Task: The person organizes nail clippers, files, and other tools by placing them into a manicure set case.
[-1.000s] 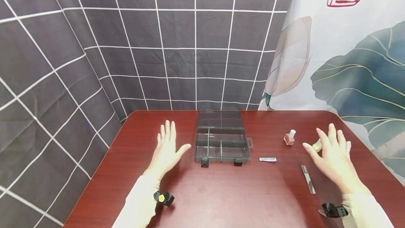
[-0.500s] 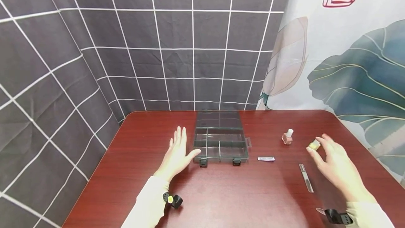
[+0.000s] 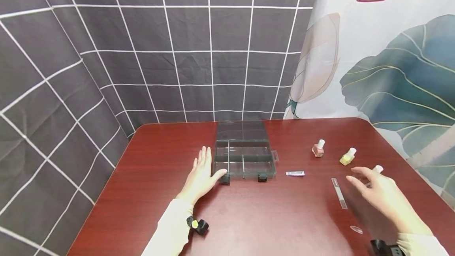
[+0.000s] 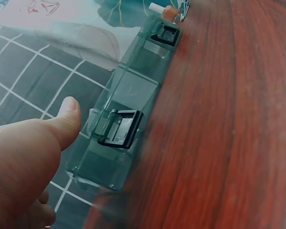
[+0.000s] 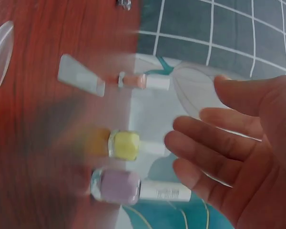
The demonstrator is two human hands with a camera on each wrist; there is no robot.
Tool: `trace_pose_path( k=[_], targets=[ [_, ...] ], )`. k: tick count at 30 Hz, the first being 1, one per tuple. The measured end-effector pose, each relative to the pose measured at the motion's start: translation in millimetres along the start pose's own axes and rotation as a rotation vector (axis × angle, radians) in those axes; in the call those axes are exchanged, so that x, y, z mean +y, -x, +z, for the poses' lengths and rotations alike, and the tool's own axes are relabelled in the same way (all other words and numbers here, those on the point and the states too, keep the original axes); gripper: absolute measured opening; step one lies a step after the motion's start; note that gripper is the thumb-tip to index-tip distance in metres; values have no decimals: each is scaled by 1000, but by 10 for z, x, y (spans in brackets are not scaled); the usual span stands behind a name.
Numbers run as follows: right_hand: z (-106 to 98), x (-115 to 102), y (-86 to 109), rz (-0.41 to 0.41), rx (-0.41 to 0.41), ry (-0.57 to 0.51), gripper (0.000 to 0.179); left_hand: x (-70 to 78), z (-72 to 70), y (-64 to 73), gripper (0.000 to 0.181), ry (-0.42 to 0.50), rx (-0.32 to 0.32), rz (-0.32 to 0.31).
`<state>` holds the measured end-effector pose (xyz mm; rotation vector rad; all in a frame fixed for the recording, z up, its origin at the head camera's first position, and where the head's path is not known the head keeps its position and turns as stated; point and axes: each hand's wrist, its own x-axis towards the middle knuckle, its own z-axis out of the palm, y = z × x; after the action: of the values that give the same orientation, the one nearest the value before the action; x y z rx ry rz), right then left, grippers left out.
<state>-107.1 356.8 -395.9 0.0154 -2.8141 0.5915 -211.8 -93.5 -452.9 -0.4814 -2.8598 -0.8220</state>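
A clear divided plastic box (image 3: 243, 157) lies with its lid raised toward the wall. Beside its left side is my left hand (image 3: 199, 179), fingers straight, thumb by the left front latch (image 4: 121, 129). My right hand (image 3: 385, 192) hovers on the right with relaxed fingers and holds nothing. Closest to it is a purple nail polish bottle (image 5: 119, 186), whose white cap (image 3: 378, 169) shows past the fingers in the head view; its body is mostly hidden there. A yellow nail polish bottle (image 3: 347, 156) stands beyond the fingertips, and a pink nail polish bottle (image 3: 318, 148) farther left.
Between the box and my right hand lie a nail clipper (image 3: 295, 173) and a nail file (image 3: 339, 193). A clear oval piece (image 3: 356, 229) lies near the right wrist. A grey gridded cloth (image 3: 227, 66) hangs behind the red-brown table (image 3: 270, 216).
My right hand has drawn back from the yellow nail polish bottle, leaving it in full view with the purple one's cap. My left hand has moved right, up to the box.
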Motion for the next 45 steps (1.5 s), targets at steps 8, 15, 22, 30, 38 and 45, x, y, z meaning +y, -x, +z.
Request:
trace_pose_path(
  k=[8,15,22,30,38,45],
  targets=[
    [13,148,99,9,-33,-3,25,-21,-8,-39,90,29,-15,-10],
    [90,205,211,43,-250,-37,20,-28,-3,-47,87,51,-12,-8],
    [185,323,341,-108,-410,-219,23,-28,32,-39,85,63,-45,-28],
    [211,428,411,-154,-513,-292,24,-25,74,-27,85,62,-49,-39],
    [210,436,430,-148,-531,-233,24,7,97,-16,83,72,-57,-36],
    [244,422,460,-176,-446,-240,25,13,105,-28,85,60,-71,-47]
  ],
)
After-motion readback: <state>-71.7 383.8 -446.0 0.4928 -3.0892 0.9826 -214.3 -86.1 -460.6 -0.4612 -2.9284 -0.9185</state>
